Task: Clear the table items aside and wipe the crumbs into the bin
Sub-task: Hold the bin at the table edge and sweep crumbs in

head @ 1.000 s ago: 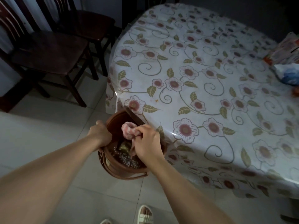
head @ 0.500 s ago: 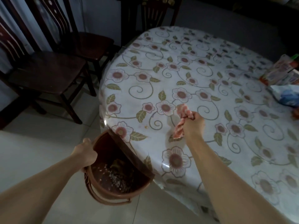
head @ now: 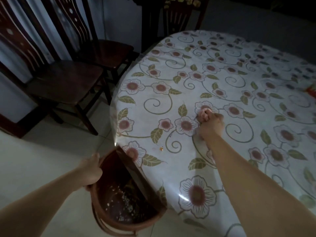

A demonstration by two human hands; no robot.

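**Cloth fisted on table, bin held at edge**

My right hand (head: 211, 124) fists a crumpled pink cloth (head: 202, 114) on the glossy floral tablecloth (head: 239, 93). My left hand (head: 91, 170) grips the round brown bin (head: 109, 218) rim; an orange crumb (head: 161, 148) lies between both grips.

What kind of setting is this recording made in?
Most likely a dining area in a home. A table under a flowered plastic cover takes up most of the view, dark wooden chairs stand beside it on a tiled floor, and a small brown bin is held at the table's edge.
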